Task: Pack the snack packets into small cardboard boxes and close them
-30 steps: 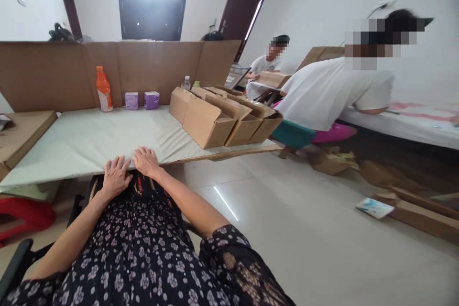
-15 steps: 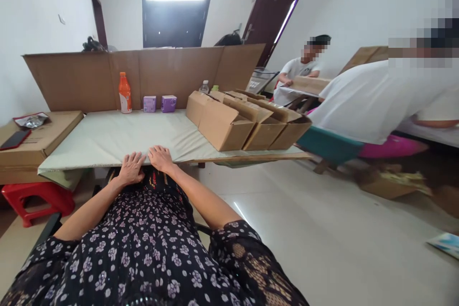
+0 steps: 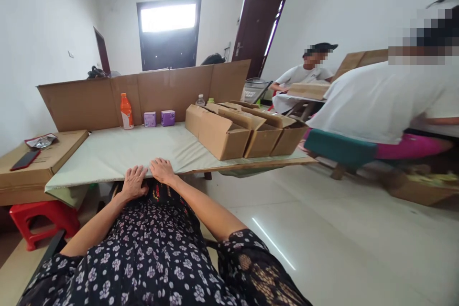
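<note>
My left hand [image 3: 135, 182] rests on the front edge of the cloth-covered table [image 3: 107, 153], fingers stretched out and holding nothing. Close beside it, my right hand [image 3: 162, 170] lies on the same edge, its fingers also extended over the cloth. Beyond the hands stand an orange drink bottle [image 3: 126, 114] and two small purple packs [image 3: 149, 119], all upright. To the right of my right hand, several open cardboard boxes [image 3: 218, 135] stand side by side on the table.
A cardboard panel [image 3: 154, 93] stands along the table's back. At left, a large carton [image 3: 68, 153] carries a phone [image 3: 25, 160] and a foil packet [image 3: 45, 141], near a red stool [image 3: 45, 220]. Two people in white shirts sit at the right; a teal bench [image 3: 339, 147] is there.
The camera view has tilted upward, so the table and my hands appear lower. Both hands keep their place on the table edge.
</note>
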Motion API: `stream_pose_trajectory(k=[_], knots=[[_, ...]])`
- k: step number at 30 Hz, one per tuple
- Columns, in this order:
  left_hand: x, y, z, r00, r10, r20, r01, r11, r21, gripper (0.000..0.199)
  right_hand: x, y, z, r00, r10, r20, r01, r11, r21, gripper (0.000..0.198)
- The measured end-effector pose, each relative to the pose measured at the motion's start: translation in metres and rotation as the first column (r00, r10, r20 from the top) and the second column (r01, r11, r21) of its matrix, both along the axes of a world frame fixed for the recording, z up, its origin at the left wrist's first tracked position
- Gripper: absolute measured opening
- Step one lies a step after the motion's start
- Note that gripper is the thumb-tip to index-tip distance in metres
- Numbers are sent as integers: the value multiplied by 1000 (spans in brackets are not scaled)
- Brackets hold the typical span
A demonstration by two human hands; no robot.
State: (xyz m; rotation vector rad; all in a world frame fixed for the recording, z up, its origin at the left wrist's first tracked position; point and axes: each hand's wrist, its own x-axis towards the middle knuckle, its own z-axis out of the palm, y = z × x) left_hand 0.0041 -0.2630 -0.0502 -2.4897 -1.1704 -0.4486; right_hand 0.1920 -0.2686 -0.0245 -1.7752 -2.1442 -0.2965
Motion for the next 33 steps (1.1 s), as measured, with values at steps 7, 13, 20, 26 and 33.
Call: stream_pose_trajectory(k=[7,13,20,26,33], knots=[[-4,1,-25,991,-34,128,26,998,64,42,4,4,-8,1000,0,-17,-1,998,-56,33],[-9,9,-32,985,-81,150,77,996,38,44,7,6,-12,1000,-1,-30,-1,996,-87,38],[-14,8,-29,981,-116,155,101,990,102,43,3,1,-5,1000,7,7,-7,1000,-18,41],[-13,8,-33,976,-125,177,97,983,157,41,1,1,-5,1000,4,25,-4,1000,0,40],[-12,13,-39,975,-116,188,91,987,135,41,3,4,-9,1000,2,-5,-2,999,-54,35]])
